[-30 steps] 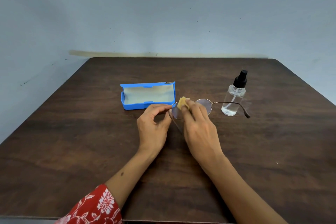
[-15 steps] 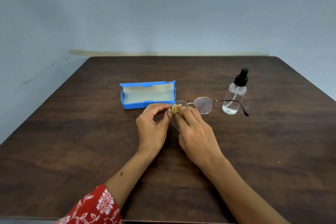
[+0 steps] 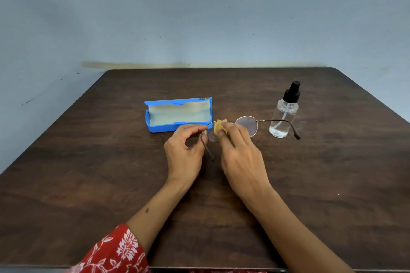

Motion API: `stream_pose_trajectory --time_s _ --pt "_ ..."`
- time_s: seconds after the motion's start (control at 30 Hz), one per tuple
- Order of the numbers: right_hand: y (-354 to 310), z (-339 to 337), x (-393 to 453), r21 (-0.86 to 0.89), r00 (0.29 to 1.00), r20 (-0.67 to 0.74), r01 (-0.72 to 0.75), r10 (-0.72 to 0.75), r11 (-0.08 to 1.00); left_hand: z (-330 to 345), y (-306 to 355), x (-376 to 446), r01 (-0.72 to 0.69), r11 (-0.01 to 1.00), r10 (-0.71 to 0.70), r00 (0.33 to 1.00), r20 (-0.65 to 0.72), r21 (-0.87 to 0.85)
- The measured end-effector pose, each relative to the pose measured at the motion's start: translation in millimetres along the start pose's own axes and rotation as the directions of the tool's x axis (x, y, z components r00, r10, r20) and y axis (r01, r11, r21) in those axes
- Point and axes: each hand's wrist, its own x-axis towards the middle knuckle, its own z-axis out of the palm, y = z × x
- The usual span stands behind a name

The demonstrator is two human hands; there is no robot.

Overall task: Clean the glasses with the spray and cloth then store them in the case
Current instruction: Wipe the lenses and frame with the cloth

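Observation:
Thin metal-framed glasses [image 3: 246, 126] are held just above the table's middle, temples unfolded. My left hand [image 3: 185, 153] pinches the frame at the left lens hinge. My right hand [image 3: 240, 153] presses a small yellow cloth [image 3: 219, 127] against the left lens, which is mostly hidden behind it. The right lens and its temple stick out to the right, in front of a clear spray bottle [image 3: 284, 115] with a black pump top. A blue case [image 3: 177, 115] lies open behind my left hand, pale lining showing, nothing inside.
The dark wooden table [image 3: 88, 184] reaches to a blue-grey wall at the back. A red floral sleeve [image 3: 115, 252] covers my left upper forearm near the front edge.
The right hand has rubbed the cloth back and forth over the left lens. The glasses shifted slightly with it. The left hand has kept its pinch on the frame.

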Motion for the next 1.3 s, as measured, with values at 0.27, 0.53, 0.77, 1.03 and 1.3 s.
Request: stream_pose_trajectory --time_s 0.27,0.53,0.77,1.03,1.3 --pt "-3.2 -1.0 -5.2 0.005 0.997 0.038 0.063 -0.063 0.998 -0.4 0.2 -0.9 -0.018 1.0 0.018 1.0 0.001 -0.015" --pt "-5.2 -2.0 -1.0 -0.011 0.998 0.017 0.054 -0.053 0.998 -0.5 0.6 -0.8 -0.044 0.999 0.044 0.999 -0.002 -0.029" --pt "-1.3 -4.9 2.1 0.022 0.999 0.002 -0.045 0.045 0.999 1.0 -0.9 -1.9 -0.033 0.998 0.033 0.999 0.004 -0.045" --pt "-4.9 -3.5 -4.7 -0.012 0.999 0.038 0.035 -0.034 0.999 0.6 -3.6 -0.7 -0.021 0.999 0.021 1.0 0.0 -0.05" --pt "-4.3 0.9 -3.9 -0.011 0.998 0.03 0.062 -0.062 0.998 0.7 -4.4 -1.2 -0.073 0.997 0.073 0.997 -0.01 -0.019"
